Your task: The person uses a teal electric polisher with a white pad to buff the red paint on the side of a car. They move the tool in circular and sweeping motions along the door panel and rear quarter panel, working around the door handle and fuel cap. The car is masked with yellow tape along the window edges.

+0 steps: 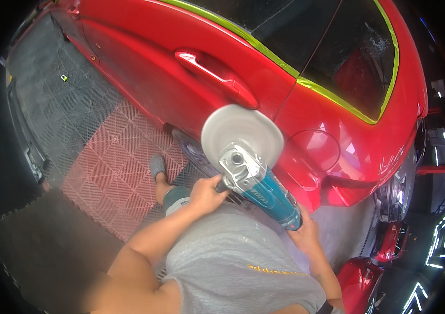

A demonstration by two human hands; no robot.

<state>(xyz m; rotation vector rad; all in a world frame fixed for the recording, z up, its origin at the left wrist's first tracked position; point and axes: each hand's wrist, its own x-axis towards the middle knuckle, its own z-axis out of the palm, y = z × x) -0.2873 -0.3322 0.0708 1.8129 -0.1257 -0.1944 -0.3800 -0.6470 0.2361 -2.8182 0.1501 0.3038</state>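
Note:
Across the middle of the view I hold a teal and silver power polisher (267, 196) with both hands. My left hand (206, 196) is closed around the dark side handle by the metal head. My right hand (305, 233) grips the rear end of the teal body. A wide, pale round pad (243, 125) sits at the tool's front, against or very close to the red car (144, 68), just below the door handle (217, 78); I cannot tell if it touches. Yellow-green masking tape (340, 101) borders the windows.
A round fuel flap (314, 150) lies right of the pad. Grey and red grid tiles (115, 167) cover the floor, with a dark mat (49, 246) at lower left. Another red car (358, 280) stands at lower right. A small object (64, 78) rests on the far-left floor.

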